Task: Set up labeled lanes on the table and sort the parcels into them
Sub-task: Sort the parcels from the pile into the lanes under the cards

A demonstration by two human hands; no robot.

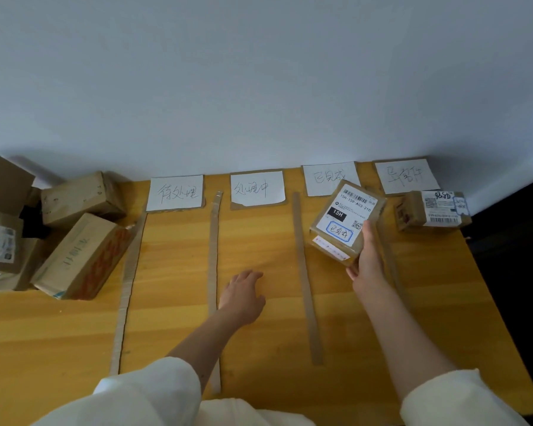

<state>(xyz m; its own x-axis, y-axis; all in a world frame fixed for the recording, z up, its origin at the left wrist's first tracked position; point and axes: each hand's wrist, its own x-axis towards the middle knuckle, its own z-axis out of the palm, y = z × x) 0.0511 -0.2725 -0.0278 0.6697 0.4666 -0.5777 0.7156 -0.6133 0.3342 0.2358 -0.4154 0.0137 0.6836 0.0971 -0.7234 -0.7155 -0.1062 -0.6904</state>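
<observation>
Parcel (346, 221), gripped along its right edge by my right hand (366, 259), hung tilted over the third lane; left hand (243, 295) lay open, empty. I judged lowering it flat below its label card (330, 178) best.

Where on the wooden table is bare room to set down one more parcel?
The two left lanes below the first two white paper labels are bare, apart from the left hand resting in the second. The right hand holds a brown cardboard parcel over the third lane. The far left is crowded with piled brown boxes.
</observation>
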